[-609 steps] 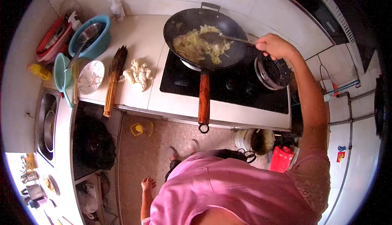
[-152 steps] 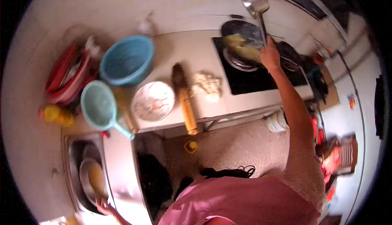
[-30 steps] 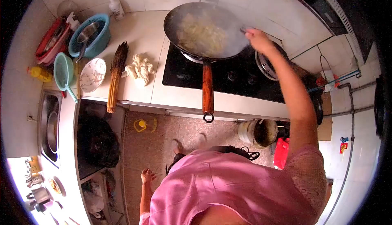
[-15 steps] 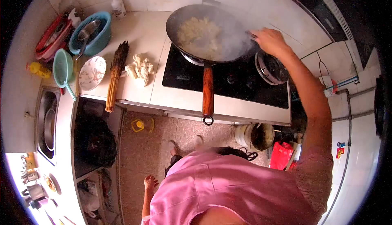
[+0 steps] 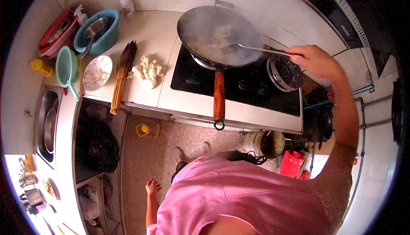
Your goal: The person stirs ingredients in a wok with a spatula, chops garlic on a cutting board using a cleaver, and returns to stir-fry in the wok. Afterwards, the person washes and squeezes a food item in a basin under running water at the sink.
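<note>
Steam rises from a dark wok (image 5: 190,25) on the stove, its red-brown wooden handle pointing toward me. Pale food (image 5: 221,35) lies inside, partly blurred by the steam. To the right of the wok, my right hand (image 5: 315,61) is closed around the dark grip of a long metal spatula (image 5: 265,49). The spatula's shaft slants over the wok rim, and its far end is lost in food and steam. Low at my side hangs my left hand (image 5: 153,186), holding nothing, fingers loosely bent and apart.
A second burner (image 5: 285,72) is right of the wok. On the left counter are a bamboo brush (image 5: 124,77), a crumpled white cloth (image 5: 147,70), a patterned plate (image 5: 98,73), a green strainer (image 5: 66,66) and a blue basket (image 5: 112,32). A bucket (image 5: 252,143) stands below the stove.
My right hand has drawn back to the right, bringing the spatula's shaft into view. Food in the wok has shifted toward the middle and right. My left hand hangs much as before.
</note>
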Tool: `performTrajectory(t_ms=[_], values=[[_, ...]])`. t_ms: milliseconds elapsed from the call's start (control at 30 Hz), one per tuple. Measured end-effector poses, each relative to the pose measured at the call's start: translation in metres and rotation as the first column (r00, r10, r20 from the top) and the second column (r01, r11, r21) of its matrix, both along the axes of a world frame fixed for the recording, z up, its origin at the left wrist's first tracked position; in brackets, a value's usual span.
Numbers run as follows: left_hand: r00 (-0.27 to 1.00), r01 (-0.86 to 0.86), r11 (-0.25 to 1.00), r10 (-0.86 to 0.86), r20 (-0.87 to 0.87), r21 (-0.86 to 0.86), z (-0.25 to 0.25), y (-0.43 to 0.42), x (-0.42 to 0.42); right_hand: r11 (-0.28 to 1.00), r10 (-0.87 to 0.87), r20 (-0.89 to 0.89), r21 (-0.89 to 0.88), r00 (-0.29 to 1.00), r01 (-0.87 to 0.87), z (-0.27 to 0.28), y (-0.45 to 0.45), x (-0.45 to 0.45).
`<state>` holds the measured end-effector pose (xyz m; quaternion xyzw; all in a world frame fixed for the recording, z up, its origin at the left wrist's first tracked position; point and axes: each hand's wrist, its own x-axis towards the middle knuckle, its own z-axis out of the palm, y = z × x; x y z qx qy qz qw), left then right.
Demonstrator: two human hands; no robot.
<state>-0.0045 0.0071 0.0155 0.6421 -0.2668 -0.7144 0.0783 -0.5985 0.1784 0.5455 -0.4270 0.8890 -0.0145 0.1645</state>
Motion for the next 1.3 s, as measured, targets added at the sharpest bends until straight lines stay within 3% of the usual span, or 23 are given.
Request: performTrajectory(t_ms=[67,100,167,200,233,267,300,333,367,433,500,533,567,600,633,700,767,833,967,1100,1167,1233,1300], values=[[0.997,-0.073,0.995,0.07,0.04,0.069,-0.003,-0.001,0.002,0.971,-0.196,0.113,0.164,0.974,0.176,0.019,0.0,0.02],[0.997,-0.072,0.995,0.069,0.039,0.068,-0.005,-0.001,0.0,0.971,-0.196,0.112,0.162,0.974,0.177,0.004,-0.002,0.011],[0.998,0.018,0.998,-0.023,0.066,0.068,0.012,0.004,-0.016,0.998,-0.007,0.095,-0.066,0.995,0.014,-0.053,-0.005,-0.027],[0.985,0.146,0.989,-0.143,0.095,-0.016,0.008,0.005,-0.019,0.982,-0.142,0.164,-0.103,0.976,0.16,-0.068,-0.009,-0.045],[0.985,0.146,0.989,-0.143,0.092,-0.026,0.001,0.001,-0.023,0.945,-0.261,0.232,-0.135,0.937,0.297,-0.074,-0.014,-0.062],[0.989,0.121,0.992,-0.117,0.088,-0.039,-0.006,-0.001,-0.021,0.945,-0.26,0.234,-0.139,0.937,0.297,-0.075,-0.021,-0.067],[0.992,0.097,0.994,-0.093,0.088,-0.048,-0.011,-0.003,-0.016,0.883,-0.401,0.247,-0.153,0.882,0.444,-0.079,-0.029,-0.067],[0.998,0.01,0.997,-0.005,-0.064,0.078,-0.016,-0.012,-0.006,0.798,-0.532,0.26,-0.164,0.806,0.58,-0.081,-0.033,-0.069],[0.998,0.009,0.997,-0.004,-0.062,0.079,-0.016,-0.01,-0.006,0.798,-0.532,0.262,-0.162,0.805,0.58,-0.105,-0.035,-0.078],[0.987,0.104,0.994,-0.099,0.13,-0.037,-0.007,-0.009,-0.015,0.879,-0.323,-0.069,-0.392,0.944,0.272,-0.167,-0.035,-0.098],[0.996,0.049,0.999,-0.05,0.068,0.009,-0.007,-0.011,-0.01,0.906,-0.248,-0.04,-0.363,0.968,0.217,-0.166,-0.032,-0.061],[1.0,-0.006,0.998,0.005,0.007,0.061,-0.007,-0.009,-0.007,0.943,-0.236,-0.049,-0.251,0.97,0.217,-0.144,-0.029,-0.043],[1.0,-0.007,0.998,0.006,0.005,0.065,-0.007,-0.005,-0.005,0.944,-0.196,-0.007,-0.273,0.981,0.187,-0.128,-0.014,-0.041],[0.997,0.045,0.999,-0.045,0.068,0.0,-0.007,0.0,-0.004,0.965,-0.117,-0.052,-0.242,0.992,0.102,-0.106,0.003,-0.045],[0.986,0.1,0.993,-0.091,0.138,-0.058,-0.007,0.006,-0.003,0.97,-0.085,0.023,-0.227,0.996,0.088,-0.07,0.013,-0.033],[0.981,0.119,0.992,-0.111,0.16,-0.045,-0.011,0.011,0.003,0.995,-0.071,-0.006,-0.074,0.997,0.07,-0.013,0.025,-0.012],[0.988,0.092,0.996,-0.092,0.123,0.005,-0.016,0.015,0.005,0.999,0.016,-0.006,0.033,1.0,-0.016,-0.002,0.026,-0.009],[0.994,0.066,0.997,-0.069,0.081,0.04,-0.022,0.016,0.002,0.996,0.055,-0.035,-0.062,0.998,-0.057,-0.039,0.009,-0.029],[0.999,0.02,0.995,-0.016,-0.041,0.099,-0.027,0.004,-0.005,0.933,-0.059,-0.034,-0.356,0.998,0.043,-0.108,-0.028,-0.081],[0.997,0.038,0.999,-0.039,0.06,0.023,-0.004,-0.009,-0.022,0.878,-0.165,-0.136,-0.472,0.977,0.082,-0.164,-0.075,-0.067],[0.996,0.047,0.999,-0.047,0.069,0.002,-0.001,-0.011,-0.022,0.93,-0.211,-0.094,-0.327,0.973,0.17,-0.154,-0.076,-0.039],[0.993,0.112,0.99,-0.108,0.053,-0.08,-0.012,-0.007,-0.015,0.967,-0.059,-0.185,-0.256,0.981,0.01,-0.128,-0.054,-0.031],[0.991,0.111,0.992,-0.106,0.078,-0.063,-0.016,-0.002,-0.01,0.976,-0.014,-0.108,-0.216,0.994,-0.01,-0.079,-0.03,-0.028]])
